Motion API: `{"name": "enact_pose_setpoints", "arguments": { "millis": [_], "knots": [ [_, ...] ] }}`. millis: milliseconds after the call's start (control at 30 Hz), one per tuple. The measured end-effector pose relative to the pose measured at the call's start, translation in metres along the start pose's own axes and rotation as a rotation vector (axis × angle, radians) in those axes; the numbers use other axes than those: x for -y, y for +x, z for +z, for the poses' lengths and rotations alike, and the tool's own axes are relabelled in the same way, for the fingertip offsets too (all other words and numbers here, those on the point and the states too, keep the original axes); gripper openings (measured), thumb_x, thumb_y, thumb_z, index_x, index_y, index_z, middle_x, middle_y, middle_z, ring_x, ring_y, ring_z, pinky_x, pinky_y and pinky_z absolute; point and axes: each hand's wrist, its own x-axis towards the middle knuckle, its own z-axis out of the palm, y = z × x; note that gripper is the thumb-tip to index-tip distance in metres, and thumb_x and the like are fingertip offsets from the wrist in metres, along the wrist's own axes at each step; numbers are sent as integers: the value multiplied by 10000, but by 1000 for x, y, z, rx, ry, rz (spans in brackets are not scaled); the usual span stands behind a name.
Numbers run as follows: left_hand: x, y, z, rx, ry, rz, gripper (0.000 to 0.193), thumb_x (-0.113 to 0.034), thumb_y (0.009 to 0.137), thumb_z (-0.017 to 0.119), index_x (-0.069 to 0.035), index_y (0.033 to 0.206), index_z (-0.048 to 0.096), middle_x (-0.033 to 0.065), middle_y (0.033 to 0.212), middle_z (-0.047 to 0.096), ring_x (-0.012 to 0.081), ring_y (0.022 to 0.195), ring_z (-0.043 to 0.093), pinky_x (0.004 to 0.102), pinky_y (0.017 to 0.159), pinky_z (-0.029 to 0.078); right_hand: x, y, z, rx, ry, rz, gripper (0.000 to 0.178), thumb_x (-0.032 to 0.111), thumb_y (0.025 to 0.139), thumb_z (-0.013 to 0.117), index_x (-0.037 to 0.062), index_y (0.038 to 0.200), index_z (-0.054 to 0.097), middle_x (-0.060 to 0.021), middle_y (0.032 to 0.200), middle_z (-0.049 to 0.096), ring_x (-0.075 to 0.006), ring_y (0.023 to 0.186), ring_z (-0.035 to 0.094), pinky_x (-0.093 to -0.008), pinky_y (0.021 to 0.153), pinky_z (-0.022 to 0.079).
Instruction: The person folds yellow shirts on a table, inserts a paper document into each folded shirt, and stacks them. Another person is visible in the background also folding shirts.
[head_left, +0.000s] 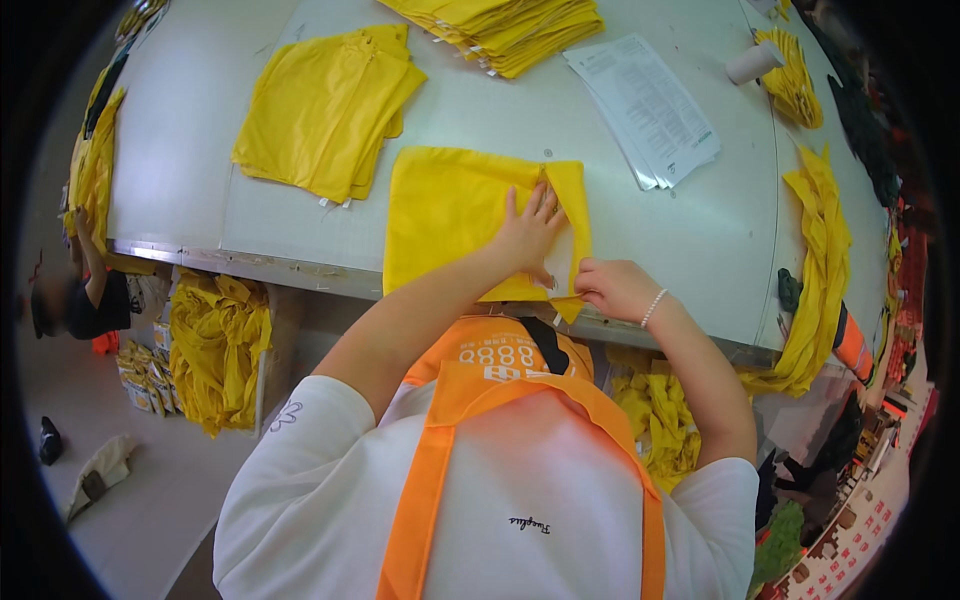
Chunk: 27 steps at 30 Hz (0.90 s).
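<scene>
A flat, folded piece of yellow cloth [440, 215] lies at the near edge of the table in front of me. My left hand [530, 235] rests on its right part with the fingers spread, beside a white area that shows between two yellow parts. At the cloth's lower right corner, my right hand [615, 288] pinches the edge between thumb and fingers. A small yellow tip hangs below those fingers over the table edge. What lies under my left palm is hidden.
On the pale table [290, 225] lie a stack of yellow cloths [325, 110], a thicker yellow pile [510, 30], printed sheets [650, 115] and a white roll [755, 62]. Yellow cloth fills a bin [215, 345] below. Another person [95, 290] works at the far left.
</scene>
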Motion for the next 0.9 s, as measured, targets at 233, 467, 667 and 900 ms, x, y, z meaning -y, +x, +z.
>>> {"name": "enact_pose_setpoints", "arguments": {
  "millis": [233, 467, 667, 900],
  "knots": [
    [-4, 0, -8, -14, -51, 34, 1011, -474, 619, 734, -47, 1401, 255, 186, 1478, 176, 322, 1391, 85, 648, 1021, 137, 13, -3, 16, -588, 164, 29, 273, 101, 783, 604, 83, 1053, 565, -78, 967, 561, -256, 813, 569, -354, 736, 481],
    [32, -25, 23, -511, -165, -271, 612, -320, 844, 555, -68, 1364, 353, 144, 1460, 253, 297, 1369, 181, 539, 1072, 164, -16, 36, 109, -835, 901, 679, 439, 162, 839, 626, -25, 1196, 452, -86, 853, 586, -180, 702, 563, -297, 658, 474],
    [61, -31, 31, -693, -567, -235, 587, -314, 848, 579, -64, 1340, 377, 174, 1435, 292, 331, 1335, 254, 514, 1065, 203, -10, 60, 94, -853, 945, 569, 197, 146, 863, 600, -38, 935, 600, -75, 818, 643, -120, 704, 558, -273, 641, 451],
    [227, -62, -8, -1018, -220, -705, 614, -365, 847, 573, -60, 1342, 376, 172, 1405, 352, 340, 1317, 289, 493, 1070, 205, -69, 51, -17, -1049, 1478, 323, 279, 101, 921, 510, -12, 1177, 514, -73, 1070, 607, -164, 943, 577, -287, 817, 467]
  ]
}}
